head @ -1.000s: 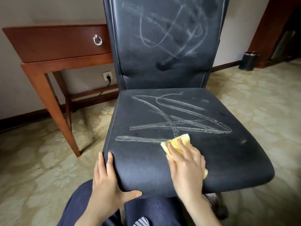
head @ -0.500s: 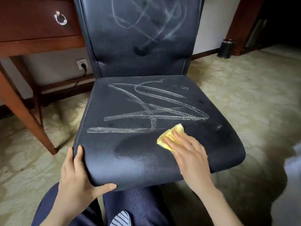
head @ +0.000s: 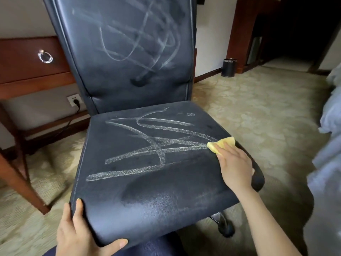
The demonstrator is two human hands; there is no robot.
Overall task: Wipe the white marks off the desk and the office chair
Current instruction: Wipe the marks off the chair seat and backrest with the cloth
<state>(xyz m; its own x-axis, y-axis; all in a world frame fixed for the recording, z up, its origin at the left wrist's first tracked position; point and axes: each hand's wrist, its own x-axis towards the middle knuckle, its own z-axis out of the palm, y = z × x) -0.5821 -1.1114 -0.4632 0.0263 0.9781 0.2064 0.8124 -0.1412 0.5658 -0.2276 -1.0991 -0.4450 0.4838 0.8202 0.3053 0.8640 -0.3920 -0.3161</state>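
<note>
A dark office chair (head: 147, 196) stands right in front of me. White chalk scribbles (head: 153, 146) cross its seat, and fainter smeared ones (head: 140, 41) cover the backrest. My right hand (head: 233, 166) presses a yellow cloth (head: 221, 144) flat on the seat's right edge, at the end of the scribbles. My left hand (head: 77, 235) grips the seat's front left corner, thumb under the front edge. The front strip of the seat shows a wiped, smudged patch. The wooden desk (head: 27, 71) stands behind the chair on the left; its top is out of view.
The desk's drawer has a ring pull (head: 45, 56); its slanted leg (head: 24, 183) reaches the carpet left of the chair. A wall socket with a plug (head: 74, 100) sits under the desk. A black bin (head: 229, 67) stands by the far wall. Pale fabric (head: 330, 145) fills the right edge.
My right hand has slid the yellow cloth from the seat's front middle out to its right edge. The chair has turned a little under my view. My left hand keeps hold of the corner.
</note>
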